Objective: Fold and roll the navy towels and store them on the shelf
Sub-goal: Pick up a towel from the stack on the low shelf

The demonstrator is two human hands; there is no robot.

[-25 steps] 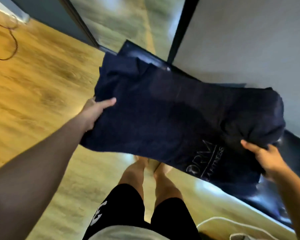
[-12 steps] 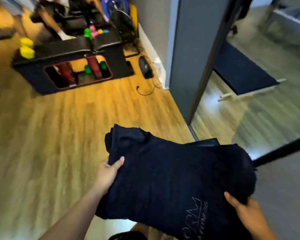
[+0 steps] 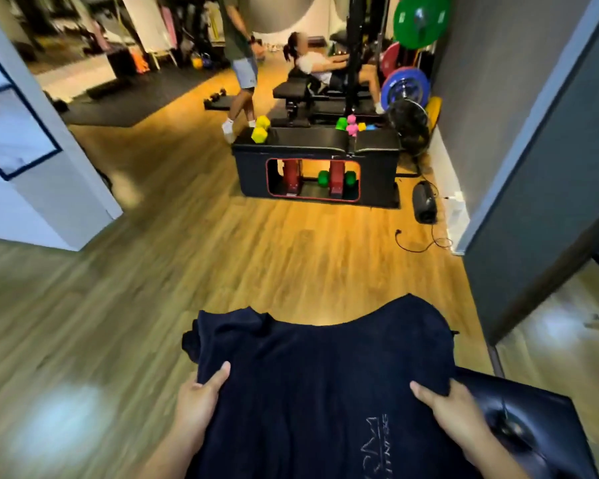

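Navy towel (image 3: 319,392), one only, hangs spread between your two hands at 6 o'clock in the view. It is held in the air above the wooden floor (image 3: 187,271), its far edge dipping in the middle and bunched at the left corner. One pale outline logo (image 3: 377,444) is printed near the cloth's right side; its lettering runs sideways and is too blurred to read.

Your left grip (image 3: 198,399), at 7 o'clock, pinches the left edge, thumb laid flat on top and fingers hidden beneath the cloth. Your right grip (image 3: 453,413), at 5 o'clock, clasps the right edge the same way, thumb on top and fingers curled under a gathered fold. Just beyond the right grip lies one glossy black padded seat (image 3: 540,420).

At 12 o'clock stands one black bench (image 3: 315,150) with a red-rimmed opening. It carries a yellow dumbbell (image 3: 260,129) at its left end and a cluster of small coloured weights (image 3: 351,124) at its right. Beyond it are two people, one standing in shorts (image 3: 242,63) and one seated at a black machine (image 3: 312,63). At 1 o'clock four weight plates (image 3: 421,20), green, red, blue and yellow, stand along the grey wall. One black fan (image 3: 408,126) is beside them, and one black speaker (image 3: 426,202) sits on the floor nearby.
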